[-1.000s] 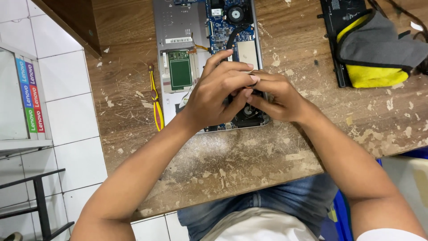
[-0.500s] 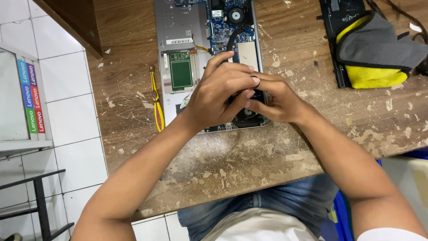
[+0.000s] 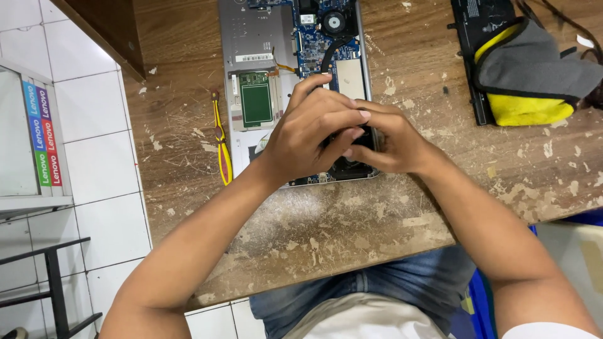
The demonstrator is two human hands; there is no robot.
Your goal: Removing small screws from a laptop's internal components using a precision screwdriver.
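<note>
My left hand (image 3: 312,135) and right hand (image 3: 384,139) press together, fingers overlapping, on the near corner of the opened laptop (image 3: 264,56) on the scarred wooden table (image 3: 352,220), hiding whatever they pinch, with a yellow screwdriver (image 3: 221,141) just left and a grey-yellow pouch (image 3: 534,75) well right.

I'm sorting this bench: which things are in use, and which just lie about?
In use: opened laptop; black part under left hand and right hand.
Lying about: yellow screwdriver; yellow-grey pouch; black slab.
</note>
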